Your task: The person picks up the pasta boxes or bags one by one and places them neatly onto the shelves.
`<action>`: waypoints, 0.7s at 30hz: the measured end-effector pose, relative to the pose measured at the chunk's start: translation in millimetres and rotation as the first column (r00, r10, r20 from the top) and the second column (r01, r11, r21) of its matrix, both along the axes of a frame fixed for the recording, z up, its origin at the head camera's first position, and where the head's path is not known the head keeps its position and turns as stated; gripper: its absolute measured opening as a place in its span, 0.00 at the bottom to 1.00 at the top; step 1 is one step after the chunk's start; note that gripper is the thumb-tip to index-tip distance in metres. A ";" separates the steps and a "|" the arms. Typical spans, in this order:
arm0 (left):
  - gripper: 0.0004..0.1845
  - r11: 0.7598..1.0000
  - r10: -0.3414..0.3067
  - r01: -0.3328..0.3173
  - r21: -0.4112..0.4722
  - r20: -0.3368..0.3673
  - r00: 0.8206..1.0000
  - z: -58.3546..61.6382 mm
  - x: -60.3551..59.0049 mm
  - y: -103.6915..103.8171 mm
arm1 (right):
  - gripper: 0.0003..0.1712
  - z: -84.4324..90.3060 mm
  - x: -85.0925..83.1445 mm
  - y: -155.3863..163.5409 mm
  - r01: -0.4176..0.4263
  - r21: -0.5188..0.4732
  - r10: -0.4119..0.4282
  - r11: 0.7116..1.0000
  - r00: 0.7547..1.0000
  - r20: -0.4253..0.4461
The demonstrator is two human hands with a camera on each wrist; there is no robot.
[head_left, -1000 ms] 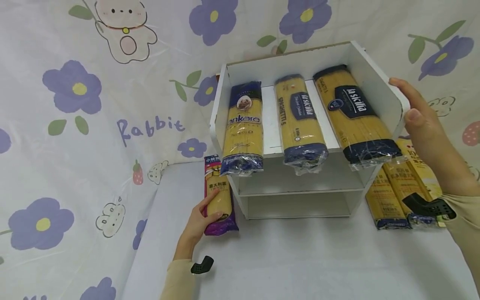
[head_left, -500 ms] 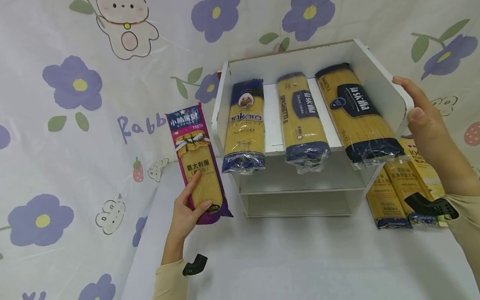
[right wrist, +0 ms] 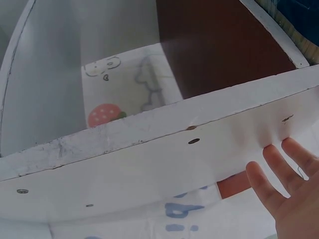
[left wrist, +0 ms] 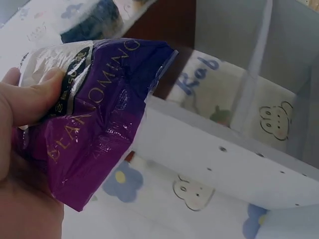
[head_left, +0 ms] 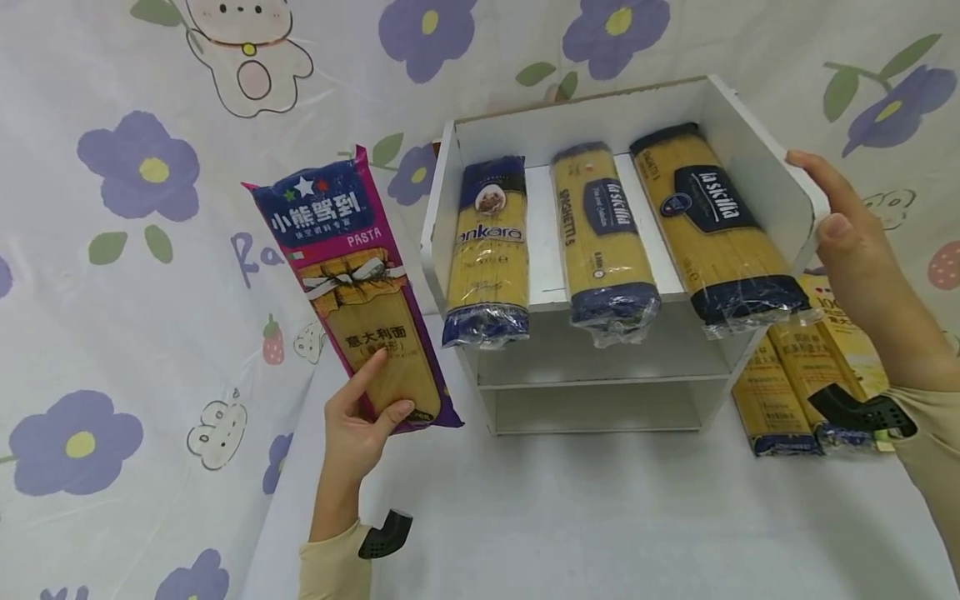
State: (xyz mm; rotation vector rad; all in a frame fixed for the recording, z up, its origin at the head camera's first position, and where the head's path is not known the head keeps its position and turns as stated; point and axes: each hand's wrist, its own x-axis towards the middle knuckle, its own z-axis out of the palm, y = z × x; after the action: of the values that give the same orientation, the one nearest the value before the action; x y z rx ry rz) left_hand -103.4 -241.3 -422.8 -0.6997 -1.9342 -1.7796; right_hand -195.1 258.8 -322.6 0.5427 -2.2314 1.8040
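My left hand [head_left: 356, 429] holds a pink and purple pasta packet [head_left: 360, 308] by its lower end, thumb on the front. The packet is raised, leaning leftward, beside the white shelf unit's left panel [head_left: 437, 217]. In the left wrist view the packet's crinkled purple end [left wrist: 104, 109] sticks out past my thumb. My right hand [head_left: 855, 250] is at the unit's right panel [head_left: 757, 158]. In the right wrist view its fingertips [right wrist: 255, 174] touch the panel's outer face. Three spaghetti packs lie on the top shelf: Ankara [head_left: 489, 258], a La Sicilia pack [head_left: 603, 237] and a wider one [head_left: 720, 233].
Right of the unit, yellow pasta packs [head_left: 772, 400] lean on the white table [head_left: 600, 517], partly behind my right forearm. Two lower shelf levels [head_left: 600, 358] open toward me. A flower-print cloth [head_left: 142, 333] hangs behind and at the left.
My left hand has lifted the pasta packet from beside the unit's lower left side, moving it up, leftward and closer to me. My right hand has stayed at the right panel.
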 end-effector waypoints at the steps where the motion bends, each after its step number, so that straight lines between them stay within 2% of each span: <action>1: 0.34 1.000 -0.013 0.013 -0.003 -0.018 1.000 2.7 0.8 1.0 | 0.47 0.5 0.3 0.0 0.001 0.000 -0.001 1.000 1.000 -0.002; 7: 0.31 0.996 -0.067 0.061 -0.069 -0.078 0.995 19.8 4.4 7.5 | 0.46 -0.2 -1.3 2.1 0.003 -0.004 -0.003 1.000 1.000 -0.012; 12: 0.32 0.981 -0.102 0.084 -0.175 -0.101 0.990 30.5 6.3 12.3 | 0.45 -4.8 -5.6 4.6 -0.011 -0.033 0.010 0.999 1.000 -0.025; 17: 0.39 0.951 -0.136 0.106 -0.291 -0.083 0.987 37.1 7.7 17.0 | 0.46 -6.8 -8.0 5.5 -0.003 -0.005 0.003 1.000 1.000 -0.008; 21: 0.38 0.914 -0.203 0.176 -0.366 -0.034 0.979 39.7 6.3 21.6 | 0.46 -1.8 -2.6 1.7 0.009 -0.001 -0.009 1.000 1.000 -0.008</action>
State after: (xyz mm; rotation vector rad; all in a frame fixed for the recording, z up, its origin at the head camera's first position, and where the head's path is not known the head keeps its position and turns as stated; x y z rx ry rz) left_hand -97.1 -219.7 -383.0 -1.0938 -2.2347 -1.4866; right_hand -197.7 260.5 -324.3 0.5384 -2.2234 1.7957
